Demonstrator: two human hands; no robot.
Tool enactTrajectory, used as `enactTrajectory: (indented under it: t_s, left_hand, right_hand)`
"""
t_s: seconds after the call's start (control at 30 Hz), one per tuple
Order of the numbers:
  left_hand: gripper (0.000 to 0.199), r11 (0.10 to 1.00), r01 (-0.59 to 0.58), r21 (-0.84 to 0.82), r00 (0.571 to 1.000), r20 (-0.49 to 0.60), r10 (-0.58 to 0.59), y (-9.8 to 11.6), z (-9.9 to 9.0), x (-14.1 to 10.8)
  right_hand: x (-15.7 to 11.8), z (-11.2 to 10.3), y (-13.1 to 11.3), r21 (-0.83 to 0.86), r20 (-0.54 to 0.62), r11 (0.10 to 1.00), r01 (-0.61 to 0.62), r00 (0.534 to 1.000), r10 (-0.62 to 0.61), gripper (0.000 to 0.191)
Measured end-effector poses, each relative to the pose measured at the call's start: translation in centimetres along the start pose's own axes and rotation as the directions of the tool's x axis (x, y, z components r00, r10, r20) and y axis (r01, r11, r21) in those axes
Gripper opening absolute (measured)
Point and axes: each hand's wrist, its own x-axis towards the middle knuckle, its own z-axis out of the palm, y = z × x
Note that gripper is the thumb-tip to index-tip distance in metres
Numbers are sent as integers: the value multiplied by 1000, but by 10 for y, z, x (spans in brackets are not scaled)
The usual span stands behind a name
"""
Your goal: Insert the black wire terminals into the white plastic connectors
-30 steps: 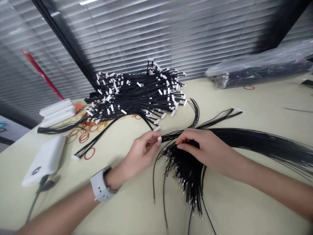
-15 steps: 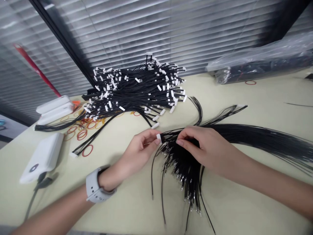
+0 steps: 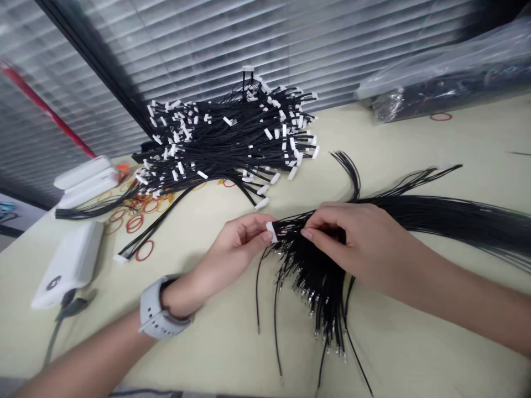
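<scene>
A small white connector housing (image 3: 271, 231) is pinched between the thumb and fingers of my left hand (image 3: 238, 243). Several black wires run from it toward my right hand (image 3: 359, 232), whose thumb and forefinger are closed on a thin black wire close to the housing. Under and in front of my right hand fans out a bundle of black wires (image 3: 321, 276), their tips carrying shiny metal terminals. The rest of the long wires (image 3: 452, 213) stretches off to the right. Which single wire the right fingertips grip is partly hidden.
Behind my hands lies a pile of black cables with white connectors (image 3: 232, 138). Rubber bands (image 3: 135, 223), a white power bank (image 3: 70, 265) with a cord and another white device (image 3: 89, 179) are at left. A plastic-wrapped roll (image 3: 448, 99) rests against the blinds (image 3: 332, 44).
The camera view has shifted slightly, so the background sits higher. A looped wire end behind my right hand has swung to the right. Both hands keep their pinch, nearly in place.
</scene>
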Motion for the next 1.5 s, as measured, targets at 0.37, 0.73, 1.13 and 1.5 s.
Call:
enactTrajectory:
  t_s: [0.37, 0.73, 1.13, 1.5]
  left_hand:
    - [11, 999, 29, 30, 1000, 11, -29, -1, 0, 2]
    - [11, 997, 69, 25, 998, 1, -69, -1, 1, 0]
    - [11, 997, 71, 21, 997, -8, -71, 0, 2, 0]
    - [13, 998, 57, 41, 998, -3, -57, 0, 1, -1]
  right_hand:
    - [0, 5, 0, 36, -25, 999, 19, 1000, -18, 15]
    - [-1, 7, -2, 71, 2, 997, -22, 1000, 22, 19]
    - [0, 7, -1, 68, 37, 997, -24, 999, 22, 16]
    - [1, 5, 0, 165, 45, 986, 23, 999, -31, 15]
